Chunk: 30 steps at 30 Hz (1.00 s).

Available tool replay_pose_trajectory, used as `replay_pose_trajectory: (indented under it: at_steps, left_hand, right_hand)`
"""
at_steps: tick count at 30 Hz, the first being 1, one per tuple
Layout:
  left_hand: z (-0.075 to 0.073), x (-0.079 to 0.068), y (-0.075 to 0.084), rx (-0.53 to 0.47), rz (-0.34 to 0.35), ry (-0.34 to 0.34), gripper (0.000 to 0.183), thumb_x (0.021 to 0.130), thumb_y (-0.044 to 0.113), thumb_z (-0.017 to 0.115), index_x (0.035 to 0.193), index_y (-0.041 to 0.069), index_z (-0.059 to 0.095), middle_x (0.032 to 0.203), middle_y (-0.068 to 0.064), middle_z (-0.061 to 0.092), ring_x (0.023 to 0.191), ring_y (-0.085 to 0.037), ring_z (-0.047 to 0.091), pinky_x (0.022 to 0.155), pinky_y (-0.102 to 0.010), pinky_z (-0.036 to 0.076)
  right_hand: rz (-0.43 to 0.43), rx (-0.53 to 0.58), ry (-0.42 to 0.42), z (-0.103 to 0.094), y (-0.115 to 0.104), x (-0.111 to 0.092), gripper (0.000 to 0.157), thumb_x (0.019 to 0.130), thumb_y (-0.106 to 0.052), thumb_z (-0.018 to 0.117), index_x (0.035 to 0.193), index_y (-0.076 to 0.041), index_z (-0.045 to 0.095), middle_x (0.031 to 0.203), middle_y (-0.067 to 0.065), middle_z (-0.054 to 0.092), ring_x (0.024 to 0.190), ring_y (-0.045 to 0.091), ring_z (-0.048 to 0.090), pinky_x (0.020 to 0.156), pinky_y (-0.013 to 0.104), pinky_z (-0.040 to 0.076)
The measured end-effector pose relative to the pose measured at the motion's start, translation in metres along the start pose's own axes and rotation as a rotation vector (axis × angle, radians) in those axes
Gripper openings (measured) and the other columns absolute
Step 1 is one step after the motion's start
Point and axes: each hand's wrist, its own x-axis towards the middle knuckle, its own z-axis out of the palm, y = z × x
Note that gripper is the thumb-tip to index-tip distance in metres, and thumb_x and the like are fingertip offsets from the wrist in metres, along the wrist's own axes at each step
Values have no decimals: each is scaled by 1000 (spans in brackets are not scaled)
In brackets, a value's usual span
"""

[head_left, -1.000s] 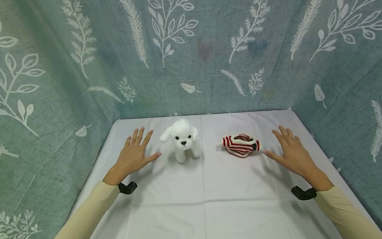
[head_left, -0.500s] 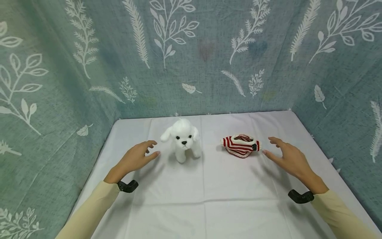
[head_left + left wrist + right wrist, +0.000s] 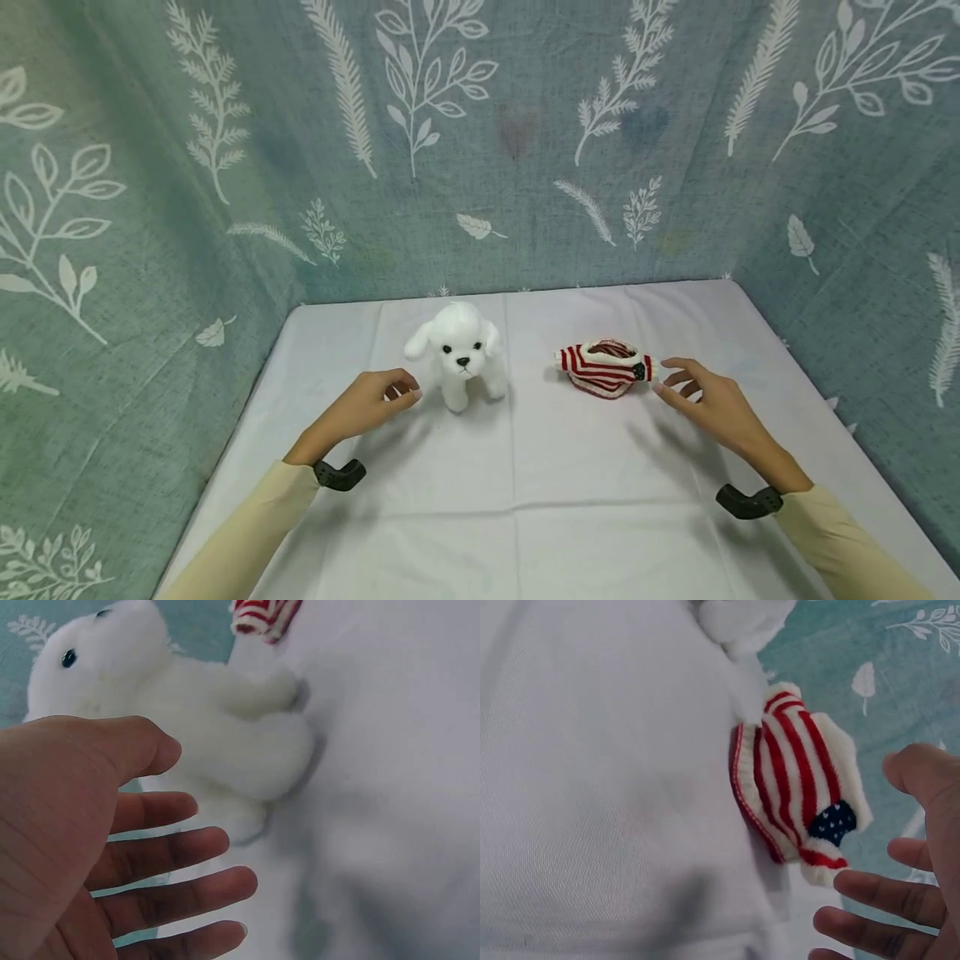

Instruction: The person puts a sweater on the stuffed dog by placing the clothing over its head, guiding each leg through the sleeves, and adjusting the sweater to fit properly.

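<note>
A white plush dog stands on the table, its face toward me. Just left of it hovers my left hand, fingers loosely bent, thumb tip close to the dog's front leg. In the left wrist view, the spread fingers of that hand hold nothing and overlap the dog's body. To the dog's right lies a small red-and-white striped knit sweater with its neck opening upward. My right hand has thumb and fingers around the sweater's right sleeve end. The right wrist view shows a dark blue, white-dotted patch near that sleeve.
A white cloth with fold creases covers the table. Green-blue curtains with white leaf prints rise behind it and on both sides. Black camera mounts are worn on both wrists.
Both hands went from spread fingers to loosely bent ones. The left hand moved right toward the dog, and the right hand moved left to the sweater's sleeve. Dog and sweater stayed put.
</note>
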Motion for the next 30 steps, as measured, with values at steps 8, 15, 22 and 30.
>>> replay_pose_trajectory:
  at_steps: [8, 15, 22, 30]
  left_hand:
    - [17, 10, 15, -79, 139, -84, 19, 102, 25, 67, 112, 10, 74, 101, 6, 72, 86, -13, 65, 72, -32, 54]
    - [37, 19, 24, -131, 197, -132, 25, 102, 26, 68, 117, 6, 72, 103, 6, 71, 88, -10, 65, 76, -29, 55]
    - [55, 30, 39, -237, 210, -194, 32, 104, 20, 64, 129, 0, 63, 109, -6, 69, 80, -23, 70, 67, -31, 58]
    - [76, 43, 55, -252, 225, -230, 35, 104, 21, 64, 133, 1, 61, 108, -5, 68, 73, -20, 70, 66, -29, 57]
  right_hand:
    - [13, 34, 27, 11, -3, -1, 45, 100, -34, 70, 133, -6, 59, 108, 15, 71, 83, 23, 67, 66, 38, 53]
    - [-1, 96, 23, 16, -7, 0, 43, 99, -29, 71, 132, -5, 59, 106, 15, 72, 78, 19, 67, 55, 30, 54]
    - [14, 147, -5, 21, -11, 0, 43, 99, -25, 72, 134, -5, 57, 110, 16, 71, 80, 21, 66, 55, 29, 55]
    - [5, 181, -16, 28, -16, 6, 42, 99, -29, 72, 133, -7, 59, 108, 14, 71, 80, 21, 66, 54, 30, 55]
